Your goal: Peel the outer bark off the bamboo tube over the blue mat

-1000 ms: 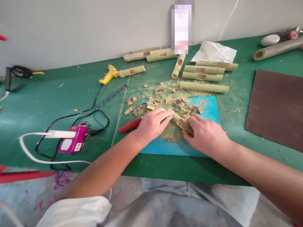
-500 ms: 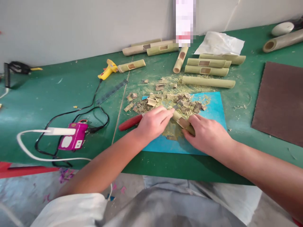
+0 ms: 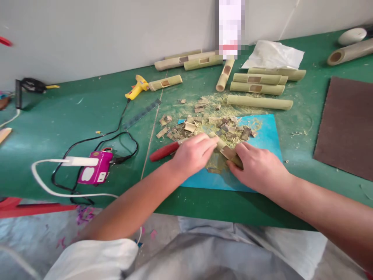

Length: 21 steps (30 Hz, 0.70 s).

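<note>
My left hand is closed round a red-handled knife, whose handle sticks out to the left; the blade is hidden under my fingers. My right hand grips a short bamboo piece with a rectangular notch, pressing it onto the blue cutting mat. The fingertips of my left hand touch the bamboo's upper end. Just behind both hands lies a heap of bamboo chips and sawdust.
Several notched bamboo tubes lie at the back of the green table. A yellow glue gun, a dark ruler, a magenta power strip with cables, a brown board and a white plastic bag surround the mat.
My hands keep their grip on the knife and the bamboo piece. The view has shifted slightly, so everything sits a little further right in the picture.
</note>
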### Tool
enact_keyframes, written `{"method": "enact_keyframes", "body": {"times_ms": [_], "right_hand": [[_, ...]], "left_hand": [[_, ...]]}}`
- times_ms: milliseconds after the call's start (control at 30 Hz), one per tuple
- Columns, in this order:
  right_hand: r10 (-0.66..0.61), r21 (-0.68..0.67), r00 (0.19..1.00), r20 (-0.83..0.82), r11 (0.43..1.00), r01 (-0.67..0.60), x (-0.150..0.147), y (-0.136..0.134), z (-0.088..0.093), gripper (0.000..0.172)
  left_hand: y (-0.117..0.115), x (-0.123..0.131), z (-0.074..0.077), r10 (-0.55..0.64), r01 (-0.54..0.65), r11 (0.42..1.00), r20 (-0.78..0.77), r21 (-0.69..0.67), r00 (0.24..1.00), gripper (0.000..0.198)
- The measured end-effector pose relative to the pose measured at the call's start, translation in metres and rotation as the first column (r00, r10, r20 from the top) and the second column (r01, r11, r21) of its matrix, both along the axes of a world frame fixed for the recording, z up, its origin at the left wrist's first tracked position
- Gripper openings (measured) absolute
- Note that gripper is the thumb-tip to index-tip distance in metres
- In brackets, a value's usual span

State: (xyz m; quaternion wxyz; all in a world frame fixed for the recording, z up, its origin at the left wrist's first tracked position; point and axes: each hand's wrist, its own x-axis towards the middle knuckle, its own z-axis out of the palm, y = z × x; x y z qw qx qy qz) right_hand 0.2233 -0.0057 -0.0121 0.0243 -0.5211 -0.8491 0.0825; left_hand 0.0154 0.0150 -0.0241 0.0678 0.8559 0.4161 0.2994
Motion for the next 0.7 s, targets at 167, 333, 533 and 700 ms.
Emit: {"method": "enact_keyframes", "body": {"times_ms": [167,333,533,700], "right_hand": [[0.0,-0.006,1.0,-0.005,1.0,0.0,0.0007,-0.0001,-0.0005,0.022],[0.007,-0.014,1.0,-0.009,1.0,-0.008,0.0007,-0.0007,0.0005,0.022],[0.001,-0.046,1.0,0.006,0.999,-0.001,-0.0002,-0.0001,0.0024,0.022],[0.002,-0.032,1.0,0.004,0.999,-0.002,-0.0003,-0.0003,0.0013,0.021]], "left_hand": [[-0.0011,0.0001,0.0017,0.013,-0.013,1.0,0.004,0.0,1.0,0.022],[-0.0008,0.0001,0.0031,0.008,-0.008,1.0,-0.026,-0.002,1.0,0.023],[-0.0038,0.0032,0.0034,-0.017,0.016,1.0,-0.036,-0.015,0.999,0.024],[-0.0045,0.0038,0.0027,-0.036,0.035,0.999,-0.068,-0.017,0.997,0.025]]}}
